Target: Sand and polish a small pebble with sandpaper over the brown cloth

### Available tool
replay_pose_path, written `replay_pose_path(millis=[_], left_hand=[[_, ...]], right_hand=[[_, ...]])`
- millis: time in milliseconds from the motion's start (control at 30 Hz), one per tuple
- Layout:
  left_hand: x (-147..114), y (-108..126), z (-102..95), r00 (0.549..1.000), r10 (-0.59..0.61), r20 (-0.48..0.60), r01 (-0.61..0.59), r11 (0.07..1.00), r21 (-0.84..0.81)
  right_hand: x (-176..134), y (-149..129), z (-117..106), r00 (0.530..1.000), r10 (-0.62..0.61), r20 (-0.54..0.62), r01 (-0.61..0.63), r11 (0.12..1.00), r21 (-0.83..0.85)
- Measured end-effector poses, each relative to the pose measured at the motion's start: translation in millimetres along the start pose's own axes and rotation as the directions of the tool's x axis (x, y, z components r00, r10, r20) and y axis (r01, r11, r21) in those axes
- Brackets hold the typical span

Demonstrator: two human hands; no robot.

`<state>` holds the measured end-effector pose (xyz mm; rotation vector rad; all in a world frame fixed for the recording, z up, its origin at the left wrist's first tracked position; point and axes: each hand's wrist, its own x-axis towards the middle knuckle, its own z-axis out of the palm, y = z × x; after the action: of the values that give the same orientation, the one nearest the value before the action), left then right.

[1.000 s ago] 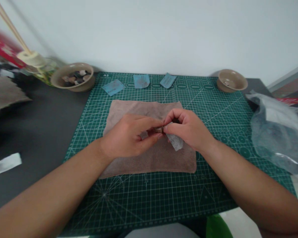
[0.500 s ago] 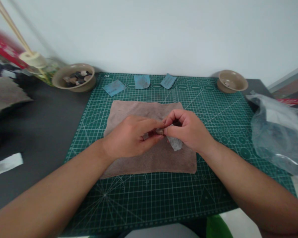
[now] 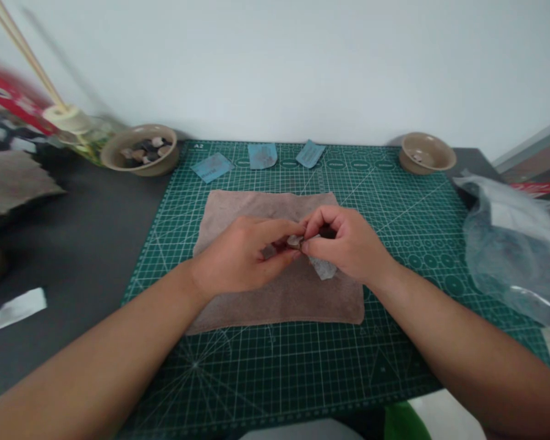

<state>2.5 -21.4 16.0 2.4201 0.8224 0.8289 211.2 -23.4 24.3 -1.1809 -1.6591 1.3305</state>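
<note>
Above a brown cloth [image 3: 321, 305], my left hand [image 3: 238, 253] pinches a small pale stone [image 3: 294, 241] between thumb and fingers. My right hand [image 3: 348, 244] meets it there, its thumb and forefinger closed on a small grey speckled sheet [image 3: 323, 269] that looks like sandpaper. The sheet's loose end hangs below the right thumb, and its other end is at the stone. The fingers partly hide both things.
Beneath the cloth lies a green cutting mat [image 3: 302, 373]. Three blue printed squares [image 3: 263, 156] lie along its back. A bowl of pebbles [image 3: 140, 168] stands back left, another bowl [image 3: 426, 162] with small pieces back right. A clear plastic bag [image 3: 508, 256] lies at right.
The view has shifted slightly. Both hands stay together over the cloth, with the fingers at the stone moved only a little.
</note>
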Motion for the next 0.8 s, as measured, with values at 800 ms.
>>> replay_pose_path(millis=[800], left_hand=[[-0.2,4.7,-1.6,0.999,0.046,-0.016,-0.047,0.995,-0.090]], right_hand=[[-3.3,-2.3,3.2,0.999,0.009,-0.034,-0.008,0.999,0.037]])
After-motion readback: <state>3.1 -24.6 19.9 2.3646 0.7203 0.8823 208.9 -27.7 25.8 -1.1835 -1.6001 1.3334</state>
